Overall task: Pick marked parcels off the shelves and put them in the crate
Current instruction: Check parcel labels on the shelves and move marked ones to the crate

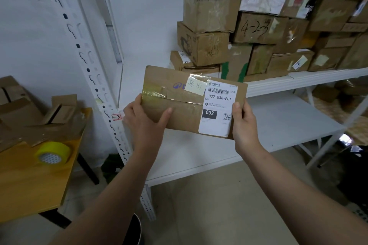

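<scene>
In front of the white shelves (278, 81), a person is holding a flat brown parcel (179, 109) up in both hands, clear of every surface. The left hand (143, 119) is gripping the parcel's left edge, its thumb lying across the front face and the other fingers hidden behind. The right hand (244, 125) is clamping the right edge, thumb pressing on the front beside the white label (218, 109), the remaining fingers behind the cardboard and out of sight. The label is showing a barcode, "032-038-E01" and "032". A yellow note (195, 86) with handwriting is sitting taped just left of the label's top. Behind the parcel, boxes (258, 26) are standing stacked on the upper shelf. To the left, a tape roll (52, 153) is lying on an orange table (29, 185) near folded cardboard (29, 121).
</scene>
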`<move>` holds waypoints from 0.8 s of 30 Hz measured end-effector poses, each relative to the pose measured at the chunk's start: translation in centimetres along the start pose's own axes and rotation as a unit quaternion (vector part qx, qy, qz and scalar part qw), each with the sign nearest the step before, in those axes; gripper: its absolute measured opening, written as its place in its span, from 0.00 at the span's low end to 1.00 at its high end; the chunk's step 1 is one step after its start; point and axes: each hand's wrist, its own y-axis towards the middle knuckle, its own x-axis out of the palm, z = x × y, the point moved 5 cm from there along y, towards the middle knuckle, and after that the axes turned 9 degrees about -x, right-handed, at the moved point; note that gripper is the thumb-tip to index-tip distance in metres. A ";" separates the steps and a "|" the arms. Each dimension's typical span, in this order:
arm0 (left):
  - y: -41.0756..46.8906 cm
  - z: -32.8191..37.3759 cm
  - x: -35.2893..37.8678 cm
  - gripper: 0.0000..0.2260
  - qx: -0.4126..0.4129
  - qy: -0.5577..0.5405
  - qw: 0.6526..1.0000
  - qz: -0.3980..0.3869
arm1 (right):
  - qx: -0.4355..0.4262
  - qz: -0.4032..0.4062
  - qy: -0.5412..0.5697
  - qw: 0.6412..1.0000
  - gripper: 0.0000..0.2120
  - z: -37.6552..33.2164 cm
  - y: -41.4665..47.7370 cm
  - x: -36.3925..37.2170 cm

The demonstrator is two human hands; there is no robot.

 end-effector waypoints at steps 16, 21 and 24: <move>-8.1 5.2 11.0 0.35 0.036 -0.003 0.988 -0.149 | -0.004 0.127 0.000 0.992 0.15 0.8 -1.5 -15.4; -12.6 8.3 17.1 0.34 0.043 -0.013 0.977 -0.207 | -0.033 0.146 -0.039 0.988 0.24 -0.7 -1.7 -23.4; -15.7 10.9 20.9 0.33 0.039 -0.032 0.970 -0.238 | -0.036 0.175 -0.043 0.983 0.26 -1.7 -1.7 -28.7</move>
